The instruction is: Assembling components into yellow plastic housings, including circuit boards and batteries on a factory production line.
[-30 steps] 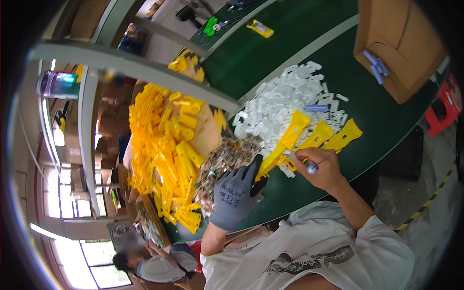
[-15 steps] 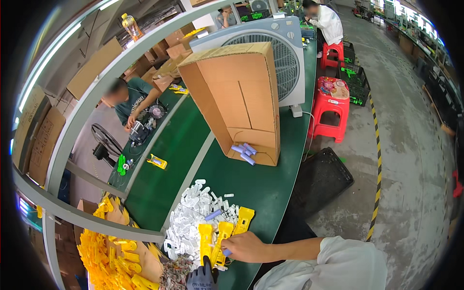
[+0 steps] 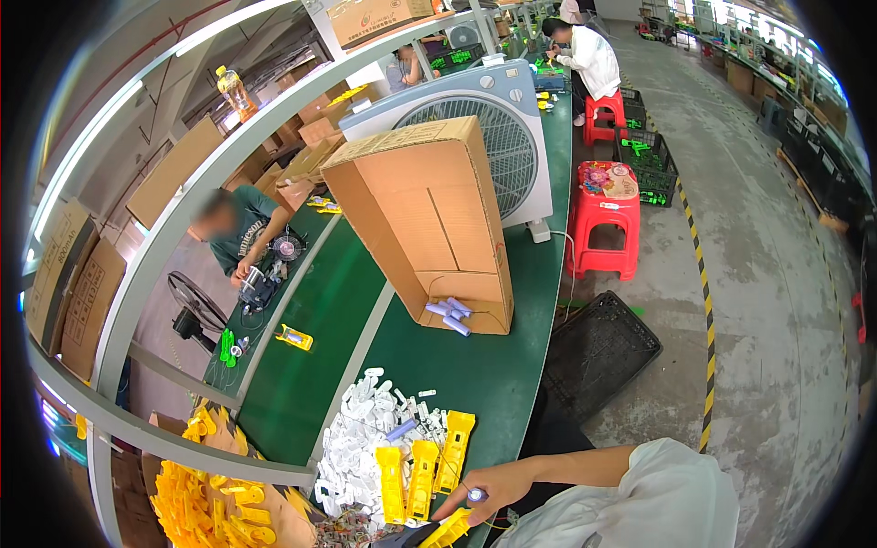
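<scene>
Yellow plastic housings [image 3: 422, 473] lie side by side at the lower centre of the frame on the green desk [image 3: 475, 384], just beside a heap of small white plastic parts [image 3: 356, 438]. The right hand [image 3: 489, 493] rests at the desk's near edge, its fingers pinching a small pale cylindrical piece [image 3: 475, 495] with a thin wire trailing from it. The left hand [image 3: 406, 539], in a dark glove, barely shows at the bottom edge, touching another yellow housing [image 3: 448, 528]; whether its fingers are closed cannot be told. The step looks like fitting the small piece into a housing, which calls for lining up both hands closely.
</scene>
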`<state>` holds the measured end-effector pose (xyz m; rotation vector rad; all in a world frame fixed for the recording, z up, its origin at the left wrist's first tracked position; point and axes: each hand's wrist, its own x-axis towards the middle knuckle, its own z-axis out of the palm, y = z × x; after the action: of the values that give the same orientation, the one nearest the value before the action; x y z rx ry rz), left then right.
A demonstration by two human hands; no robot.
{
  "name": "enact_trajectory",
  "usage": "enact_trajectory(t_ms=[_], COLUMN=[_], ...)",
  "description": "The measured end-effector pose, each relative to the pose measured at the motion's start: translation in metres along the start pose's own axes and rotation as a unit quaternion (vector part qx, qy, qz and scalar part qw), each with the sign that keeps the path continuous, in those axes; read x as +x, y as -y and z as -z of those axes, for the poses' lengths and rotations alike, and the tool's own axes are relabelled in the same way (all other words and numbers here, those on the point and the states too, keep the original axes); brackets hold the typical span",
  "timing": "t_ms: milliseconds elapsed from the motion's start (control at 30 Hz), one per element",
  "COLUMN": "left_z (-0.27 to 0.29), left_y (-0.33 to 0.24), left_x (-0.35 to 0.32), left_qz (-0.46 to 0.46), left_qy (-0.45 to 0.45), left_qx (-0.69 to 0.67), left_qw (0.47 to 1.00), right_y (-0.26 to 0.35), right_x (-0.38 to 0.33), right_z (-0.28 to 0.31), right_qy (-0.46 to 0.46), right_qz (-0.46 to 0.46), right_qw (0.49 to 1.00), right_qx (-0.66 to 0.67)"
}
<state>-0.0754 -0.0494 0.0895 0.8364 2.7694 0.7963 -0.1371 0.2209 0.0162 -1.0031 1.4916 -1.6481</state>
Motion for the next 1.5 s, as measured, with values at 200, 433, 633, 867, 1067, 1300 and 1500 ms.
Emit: enact_trajectory(t_ms=[200, 433, 633, 867, 1067, 1300, 1500], left_z=[0.009, -0.003, -0.043, -0.092, -0.053, -0.037, -0.041], left_y=[-0.011, -0.036, -0.019, 0.005, -0.008, -0.005, 0.005], left_x=[0.011, 0.035, 0.036, 0.009, 0.03, 0.04, 0.022], left_qz=[0.105, 0.088, 0.104, 0.177, 0.235, 0.189, 0.258], left_qy=[-0.109, -0.606, -0.57, -0.539, -0.529, -0.542, -0.58], left_qx=[-0.027, 0.0, -0.195, -0.429, -0.393, -0.493, -0.438], left_qw=[0.988, 0.791, 0.792, 0.703, 0.715, 0.654, 0.637], right_y=[-0.004, -0.009, -0.006, -0.01, 0.001, 0.002, -0.017], right_x=[0.007, 0.037, 0.066, 0.058, 0.039, 0.034, 0.032], right_z=[-0.001, -0.014, -0.053, -0.057, -0.028, -0.01, -0.015], right_qy=[0.006, -0.14, -0.164, -0.193, -0.211, -0.148, -0.103], right_qz=[0.075, 0.056, 0.033, -0.072, -0.055, -0.03, 0.009], right_qw=[0.995, 0.989, 0.958, 0.947, 0.967, 0.966, 0.941], right_qx=[0.061, -0.012, 0.234, 0.247, 0.133, 0.211, 0.323])
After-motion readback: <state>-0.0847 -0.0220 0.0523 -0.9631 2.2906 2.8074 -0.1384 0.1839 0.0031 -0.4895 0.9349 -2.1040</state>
